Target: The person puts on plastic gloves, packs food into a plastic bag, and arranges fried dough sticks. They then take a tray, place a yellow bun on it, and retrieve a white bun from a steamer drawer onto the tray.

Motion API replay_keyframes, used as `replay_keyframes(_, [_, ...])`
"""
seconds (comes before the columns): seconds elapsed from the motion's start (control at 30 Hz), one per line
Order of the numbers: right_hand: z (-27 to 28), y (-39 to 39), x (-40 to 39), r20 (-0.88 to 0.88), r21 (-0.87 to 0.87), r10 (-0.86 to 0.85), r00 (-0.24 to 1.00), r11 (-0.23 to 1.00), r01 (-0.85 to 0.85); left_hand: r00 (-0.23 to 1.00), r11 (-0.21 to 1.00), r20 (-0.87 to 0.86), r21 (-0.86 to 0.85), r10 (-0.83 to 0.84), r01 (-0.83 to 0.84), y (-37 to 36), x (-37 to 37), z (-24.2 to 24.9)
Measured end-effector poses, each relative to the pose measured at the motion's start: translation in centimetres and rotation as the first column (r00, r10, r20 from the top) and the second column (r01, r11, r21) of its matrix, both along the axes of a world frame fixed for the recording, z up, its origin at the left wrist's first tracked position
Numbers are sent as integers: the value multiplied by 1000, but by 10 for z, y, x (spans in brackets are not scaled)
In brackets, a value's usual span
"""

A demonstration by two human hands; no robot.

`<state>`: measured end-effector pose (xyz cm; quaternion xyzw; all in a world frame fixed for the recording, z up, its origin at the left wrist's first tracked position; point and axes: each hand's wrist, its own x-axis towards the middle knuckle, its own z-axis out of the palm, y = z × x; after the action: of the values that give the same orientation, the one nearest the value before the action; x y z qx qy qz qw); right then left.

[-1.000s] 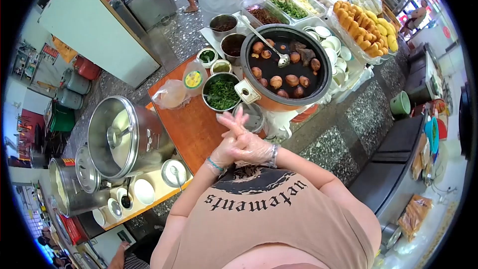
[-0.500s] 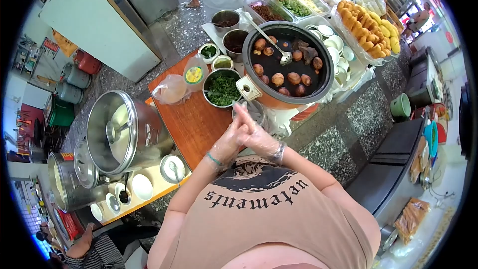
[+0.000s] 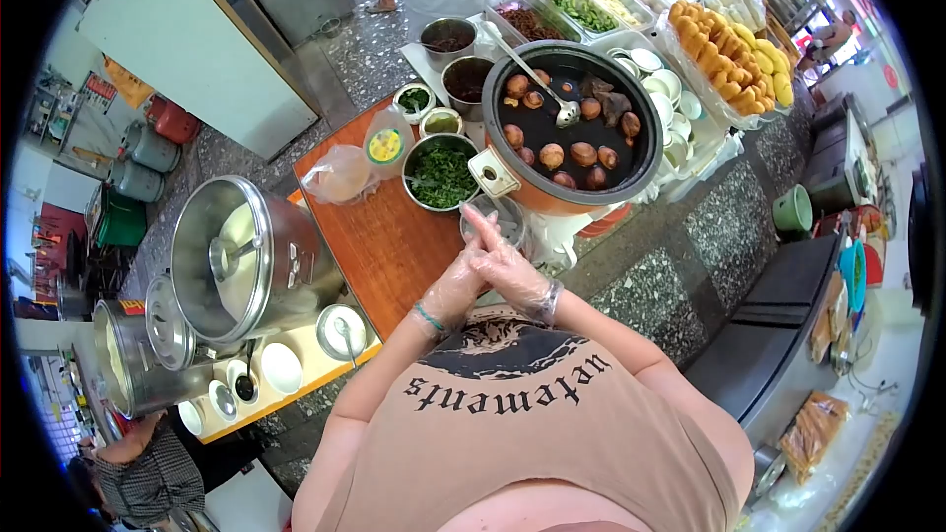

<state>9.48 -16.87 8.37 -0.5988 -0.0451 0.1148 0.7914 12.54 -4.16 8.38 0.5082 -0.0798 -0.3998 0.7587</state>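
Clear gloves [image 3: 510, 278] pressed together near greens bowl [image 3: 426, 205] and egg pot [image 3: 552, 201]

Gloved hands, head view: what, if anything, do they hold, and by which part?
No held object shows; the left hand and right hand are together, and anything between them would be hidden.

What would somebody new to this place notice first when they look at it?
Probably the big dark pot of brown eggs in black liquid, a slotted ladle resting in it, just beyond the wearer's gloved, joined hands. Next, the heap of golden fried dough at the upper right, with yellow pieces along its right side. At the left, a large open steel pot of pale liquid also stands out.
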Motion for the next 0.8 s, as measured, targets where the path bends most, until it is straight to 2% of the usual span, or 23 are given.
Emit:
replay_keyframes(0.07, [10,1,-1,-14,3,25,1000,1000,-25,997,997,57,59,-55,51,3,0,10])
replay_keyframes(0.13, [12,3,-3,-143,17,62,988,998,-60,932,949,262,257,-250,182,6,2,23])
replay_keyframes(0.27, [-1,8,-3,-11,-80,-24,1000,997,23,892,966,397,221,-214,133,3,4,-4])
replay_keyframes(0.33, [-9,14,-4,130,-101,-175,976,977,188,857,976,481,195,-183,100,2,4,-17])
replay_keyframes(0.43, [-7,6,-4,99,-173,-109,989,977,125,798,980,583,190,-157,54,-1,4,-17])
replay_keyframes(0.57, [-5,7,-2,123,-146,-146,982,976,163,794,976,593,217,-132,1,-5,1,-7])
replay_keyframes(0.67, [-2,7,-2,77,-99,-158,984,981,165,770,986,628,165,-108,3,-7,1,-4])
replay_keyframes(0.73, [-3,6,-2,121,-106,-146,982,982,159,803,988,589,152,-87,-4,-8,-2,8])
replay_keyframes(0.77, [-4,6,-2,120,-107,-151,981,981,164,803,988,589,151,-91,1,-9,-1,-11])
replay_keyframes(0.8, [-4,6,-2,143,-113,-162,976,977,179,714,994,699,105,-49,-35,-10,2,-47])
